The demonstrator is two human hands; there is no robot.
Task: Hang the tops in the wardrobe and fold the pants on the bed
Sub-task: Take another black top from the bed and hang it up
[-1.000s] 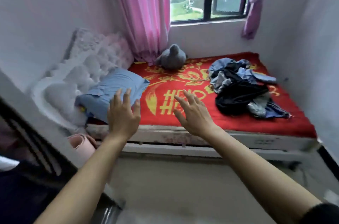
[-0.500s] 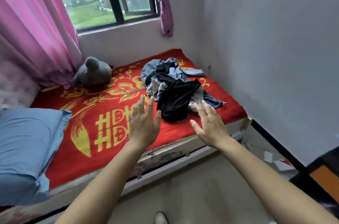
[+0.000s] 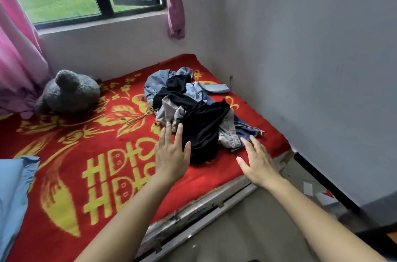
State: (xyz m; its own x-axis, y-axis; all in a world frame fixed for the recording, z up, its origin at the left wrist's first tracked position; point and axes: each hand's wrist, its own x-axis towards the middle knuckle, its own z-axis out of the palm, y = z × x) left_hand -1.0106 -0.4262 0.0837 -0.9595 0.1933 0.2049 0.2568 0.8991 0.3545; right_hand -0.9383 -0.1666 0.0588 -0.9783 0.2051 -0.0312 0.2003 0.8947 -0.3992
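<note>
A jumbled pile of clothes lies on the right part of the bed, which is covered by a red and yellow blanket. The pile mixes a black garment, grey pieces and blue denim. My left hand hovers with fingers spread just left of the black garment, holding nothing. My right hand is stretched out, fingers straight, just in front of the pile's grey edge near the bed's rim. The wardrobe is out of view.
A grey plush toy sits at the back left of the bed by a pink curtain. A blue pillow lies at the left edge. Window behind, grey wall at the right. Paper scraps lie on the floor by the wall.
The view has swung right and come closer to the bed. Both hands have moved forward to the clothes pile, still spread and holding nothing.
</note>
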